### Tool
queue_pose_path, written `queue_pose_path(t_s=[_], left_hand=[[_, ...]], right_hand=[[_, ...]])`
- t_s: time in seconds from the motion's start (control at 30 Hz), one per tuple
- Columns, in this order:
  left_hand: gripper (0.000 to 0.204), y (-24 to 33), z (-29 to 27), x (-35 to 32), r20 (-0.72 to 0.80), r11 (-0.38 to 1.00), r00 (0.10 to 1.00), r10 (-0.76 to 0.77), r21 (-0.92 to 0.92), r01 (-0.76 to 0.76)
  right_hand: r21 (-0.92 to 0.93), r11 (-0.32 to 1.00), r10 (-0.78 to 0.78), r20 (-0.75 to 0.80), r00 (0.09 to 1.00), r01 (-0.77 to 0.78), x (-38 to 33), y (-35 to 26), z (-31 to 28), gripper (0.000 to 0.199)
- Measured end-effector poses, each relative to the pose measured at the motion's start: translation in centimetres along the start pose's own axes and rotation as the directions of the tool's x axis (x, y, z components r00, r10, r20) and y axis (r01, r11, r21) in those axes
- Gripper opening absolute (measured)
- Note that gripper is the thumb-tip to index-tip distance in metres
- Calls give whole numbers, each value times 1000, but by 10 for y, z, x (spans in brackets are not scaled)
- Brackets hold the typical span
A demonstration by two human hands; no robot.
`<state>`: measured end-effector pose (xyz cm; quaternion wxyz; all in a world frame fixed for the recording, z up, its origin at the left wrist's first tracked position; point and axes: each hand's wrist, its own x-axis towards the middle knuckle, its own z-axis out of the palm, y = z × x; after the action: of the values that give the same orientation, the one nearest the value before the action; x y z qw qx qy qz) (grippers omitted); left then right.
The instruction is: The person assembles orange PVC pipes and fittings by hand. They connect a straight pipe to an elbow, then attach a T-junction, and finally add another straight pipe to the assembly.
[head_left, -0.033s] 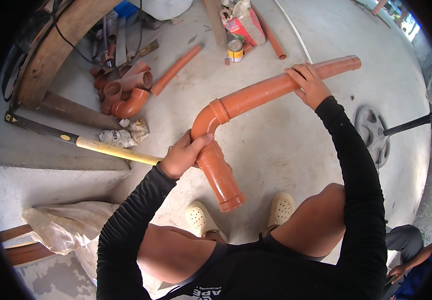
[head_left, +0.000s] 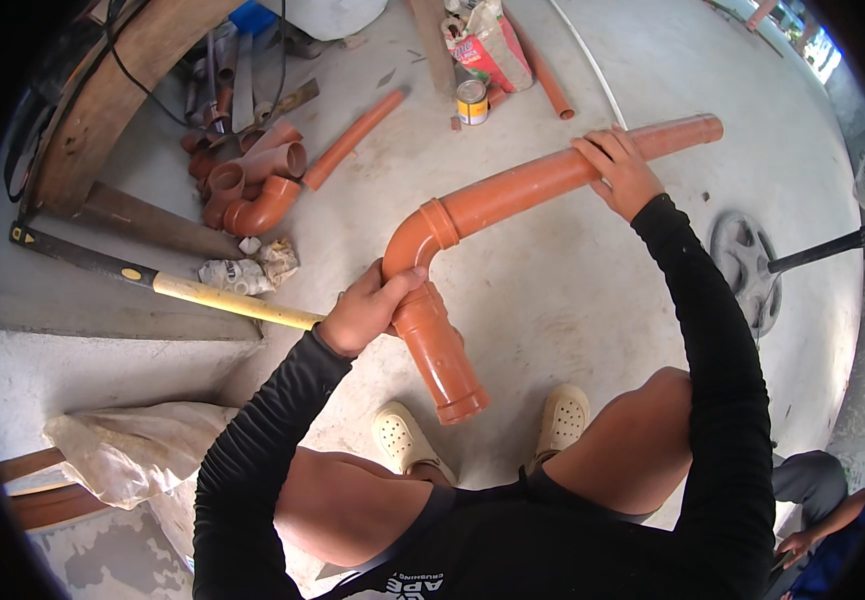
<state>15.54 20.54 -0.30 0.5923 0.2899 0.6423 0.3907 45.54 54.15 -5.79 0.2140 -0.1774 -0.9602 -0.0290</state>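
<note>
Bare concrete floor point(head_left: 572, 290) spreads under you, pale and dusty, with your two cream clogs point(head_left: 407, 440) planted near the lower middle. Your left hand point(head_left: 367, 312) is clamped around the orange elbow joint point(head_left: 414, 245), its grip closed just where the short socketed pipe piece point(head_left: 442, 360) drops down toward your feet. Your right hand point(head_left: 620, 172) is wrapped over the long orange pipe point(head_left: 522, 190), which runs up and to the right from the elbow, raised above the floor. To your left a long tool with a yellow handle point(head_left: 222, 298) lies on the floor, and beyond it sits a heap of orange pipe fittings point(head_left: 252, 185). Farther up stand a small tin can point(head_left: 471, 100) and a crumpled bag point(head_left: 492, 45). Near your left knee lies a dirty sack point(head_left: 122, 450).
</note>
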Motion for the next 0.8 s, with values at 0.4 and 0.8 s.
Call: queue_pose_path(t_s=[0.4,0.8], left_hand=[[63,0,-16,13,-30,993,999,40,112,-37],[58,-14,-19,14,-73,996,993,88,20,-87]], right_hand=[[23,999,21,84,996,-23,3,1,2,75],[140,989,-1,327,945,-47,9,-11,-8,74]])
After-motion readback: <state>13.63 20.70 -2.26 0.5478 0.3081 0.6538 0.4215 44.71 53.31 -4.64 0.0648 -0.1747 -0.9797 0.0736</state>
